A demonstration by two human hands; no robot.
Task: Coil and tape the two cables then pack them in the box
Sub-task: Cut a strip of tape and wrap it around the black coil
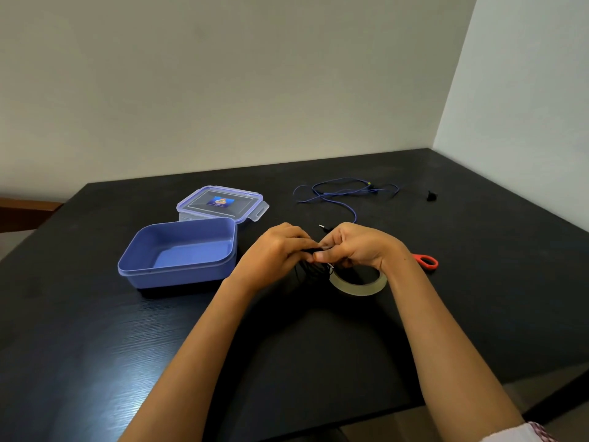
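Black thin coiled cable is pinched by my left hand and right hand, fingers closed on it above the clear tape roll; the open blue plastic box sits left.

You're at a dark wood-grain table pushed into the corner of plain pale walls: a home or simple office room. A brown wooden piece shows past the table's far-left corner.
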